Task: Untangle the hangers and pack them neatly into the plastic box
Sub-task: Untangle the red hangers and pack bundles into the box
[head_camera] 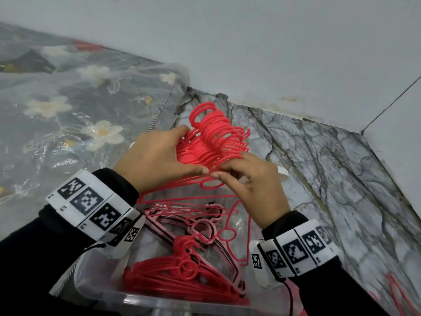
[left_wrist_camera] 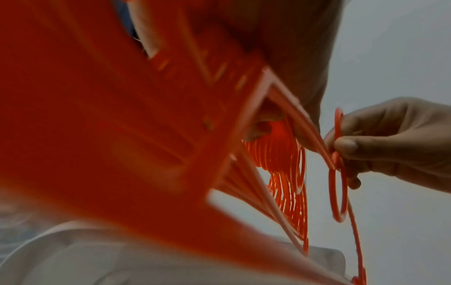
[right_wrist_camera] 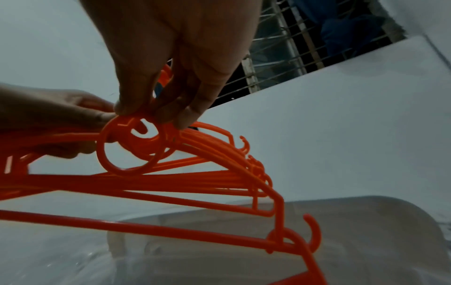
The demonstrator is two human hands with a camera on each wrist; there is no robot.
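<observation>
A thick bundle of red hangers (head_camera: 211, 142) is held above the clear plastic box (head_camera: 95, 286), hooks fanned upward. My left hand (head_camera: 159, 156) grips the bundle from the left side, fingers wrapped over the shoulders. My right hand (head_camera: 248, 179) pinches the ring hook of a single red hanger (head_camera: 211, 183) at the bundle's near edge. In the right wrist view the fingertips (right_wrist_camera: 127, 110) pinch that ring hook (right_wrist_camera: 129, 146). The left wrist view shows the bundle (left_wrist_camera: 122, 135) close up and the right hand (left_wrist_camera: 390, 146) on the ring. More red and pink hangers (head_camera: 186, 265) lie in the box.
A floral transparent cover (head_camera: 68, 99) drapes the surface on the left. The marbled floor (head_camera: 330, 167) meets a white wall (head_camera: 250, 42) behind. Loose red hangers (head_camera: 396, 293) lie on the floor at the lower right. A barred window (right_wrist_camera: 292, 48) shows in the right wrist view.
</observation>
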